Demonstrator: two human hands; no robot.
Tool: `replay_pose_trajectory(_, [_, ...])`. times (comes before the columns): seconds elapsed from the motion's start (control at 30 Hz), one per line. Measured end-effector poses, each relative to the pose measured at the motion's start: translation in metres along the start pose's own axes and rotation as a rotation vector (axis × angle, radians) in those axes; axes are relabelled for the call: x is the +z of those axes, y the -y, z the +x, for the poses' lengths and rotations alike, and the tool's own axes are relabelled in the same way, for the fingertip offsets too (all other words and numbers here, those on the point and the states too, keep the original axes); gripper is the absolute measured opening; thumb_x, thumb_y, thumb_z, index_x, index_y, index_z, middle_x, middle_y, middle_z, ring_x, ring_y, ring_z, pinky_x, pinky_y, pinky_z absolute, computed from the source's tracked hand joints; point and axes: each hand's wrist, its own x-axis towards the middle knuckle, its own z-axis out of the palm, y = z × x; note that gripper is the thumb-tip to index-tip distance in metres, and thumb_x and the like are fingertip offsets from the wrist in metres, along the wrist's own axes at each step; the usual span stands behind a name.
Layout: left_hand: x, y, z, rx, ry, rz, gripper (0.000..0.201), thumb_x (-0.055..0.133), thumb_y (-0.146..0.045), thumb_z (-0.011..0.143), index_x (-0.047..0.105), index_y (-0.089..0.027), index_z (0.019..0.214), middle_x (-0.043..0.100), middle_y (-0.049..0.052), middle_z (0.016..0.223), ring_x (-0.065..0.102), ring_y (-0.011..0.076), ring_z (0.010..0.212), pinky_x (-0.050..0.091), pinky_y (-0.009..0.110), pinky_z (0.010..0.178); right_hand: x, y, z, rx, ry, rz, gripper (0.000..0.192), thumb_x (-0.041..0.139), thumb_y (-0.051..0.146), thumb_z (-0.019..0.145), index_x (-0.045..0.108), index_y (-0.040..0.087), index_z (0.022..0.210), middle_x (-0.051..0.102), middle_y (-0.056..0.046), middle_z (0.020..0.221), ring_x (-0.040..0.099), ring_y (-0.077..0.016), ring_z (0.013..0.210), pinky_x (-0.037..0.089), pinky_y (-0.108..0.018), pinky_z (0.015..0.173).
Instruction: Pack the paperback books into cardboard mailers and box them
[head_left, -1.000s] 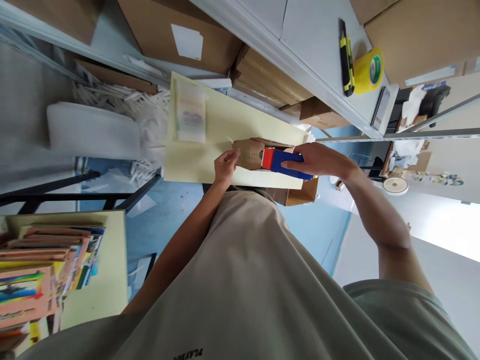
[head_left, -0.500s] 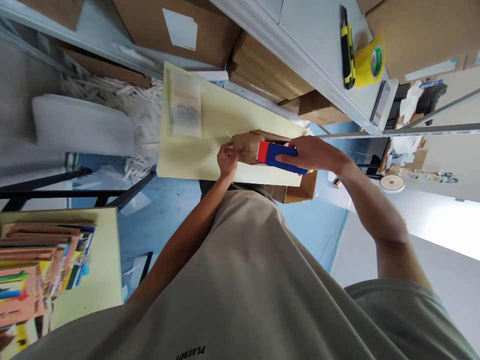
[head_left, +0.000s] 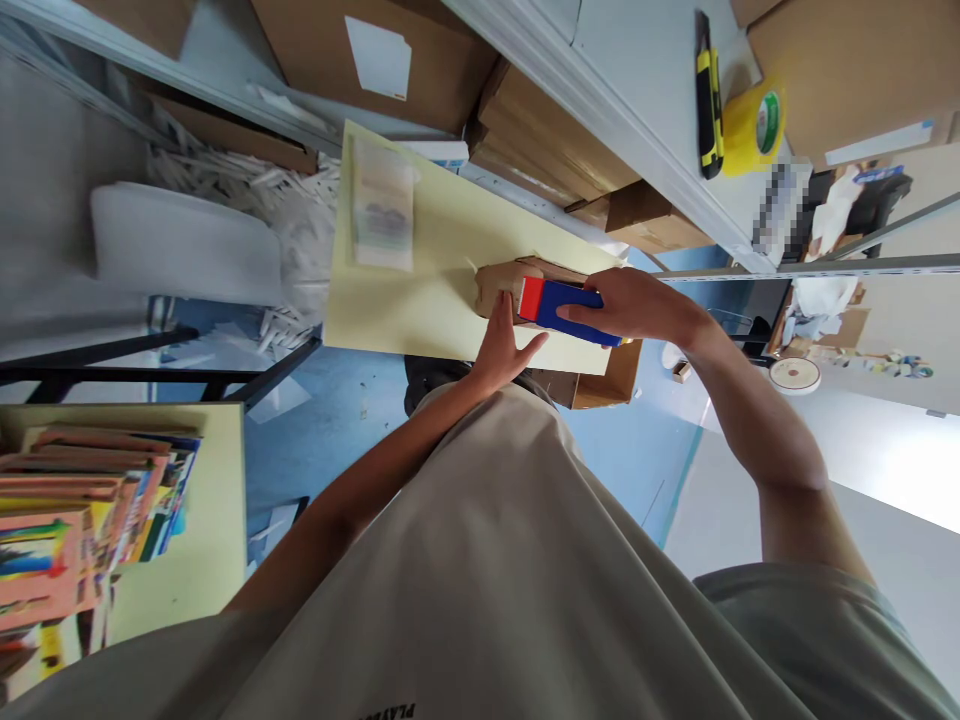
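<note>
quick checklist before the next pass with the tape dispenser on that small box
1. Right hand grips the tape dispenser: ok.
2. Dispenser's red end sits on the cardboard box: ok.
3. Left hand steadies the box, fingers spread open against its near side: ok.
4. Box rests on the pale yellow table, away from the edges: ok.
5. Tape actually stuck to the box: cannot tell, hidden by the dispenser.
6. Clear bag lies apart from the box: ok.
</note>
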Motion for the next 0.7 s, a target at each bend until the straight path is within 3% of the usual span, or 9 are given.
replay_pose_trajectory(0.13, [0.002,0.012,0.011,-0.058,0.040,-0.008,0.128,0.069,-0.091,0.099,0.022,-0.008,0.185,0.024,0.037,0.192,0.024,0.0503,0.183,0.029,0.071,0.147,0.002,0.000,-0.002,-0.023,-0.019,0.018,0.060,0.059,0.074,0.111,0.077,0.018,0.110,0.074,-0.011,0.083,0.069,-0.0263,0.079,0.042,-0.038,0.074])
replay_pose_trajectory(0.27, [0.000,0.014,0.017,0.065,-0.007,0.010,0.142,0.081,-0.094,0.089,0.015,-0.016,0.188,0.015,0.032,0.196,0.012,0.0502,0.185,0.021,0.072,0.150,0.007,-0.005,-0.003,-0.018,-0.031,0.027,0.058,0.061,0.074,0.110,0.078,0.018,0.108,0.075,-0.010,0.084,0.070,-0.0265,0.082,0.043,-0.037,0.077])
replay_pose_trajectory(0.43, [0.005,0.011,0.026,0.100,0.003,0.006,0.127,0.070,-0.092,0.099,0.016,-0.019,0.188,0.013,0.029,0.198,0.011,0.0485,0.186,0.020,0.071,0.151,0.010,-0.011,-0.003,0.014,-0.036,0.012,0.058,0.060,0.073,0.110,0.079,0.019,0.111,0.074,-0.010,0.084,0.070,-0.0273,0.083,0.044,-0.039,0.078])
replay_pose_trajectory(0.57, [-0.001,0.002,0.039,0.172,0.001,-0.001,0.149,0.082,-0.095,0.087,0.007,-0.018,0.190,0.007,0.028,0.199,0.005,0.0506,0.186,0.019,0.072,0.151,0.009,-0.012,-0.005,0.012,-0.028,0.027,0.058,0.059,0.074,0.110,0.080,0.020,0.114,0.075,-0.010,0.084,0.070,-0.0282,0.084,0.044,-0.039,0.079])
replay_pose_trajectory(0.63, [-0.013,-0.010,0.051,0.272,0.031,0.012,0.152,0.087,-0.094,0.082,0.010,-0.020,0.190,0.012,0.025,0.199,0.007,0.0502,0.186,0.019,0.070,0.151,0.007,-0.011,-0.007,0.010,-0.013,0.023,0.057,0.059,0.073,0.110,0.079,0.020,0.116,0.077,-0.010,0.086,0.071,-0.0286,0.085,0.044,-0.039,0.078])
replay_pose_trajectory(0.7, [-0.026,-0.024,0.064,0.345,0.071,0.031,0.139,0.088,-0.091,0.084,0.025,-0.024,0.188,0.027,0.021,0.197,0.016,0.0489,0.185,0.022,0.067,0.151,0.006,-0.010,-0.008,0.012,0.009,0.004,0.058,0.059,0.073,0.111,0.079,0.019,0.118,0.078,-0.011,0.088,0.072,-0.0292,0.086,0.043,-0.039,0.077])
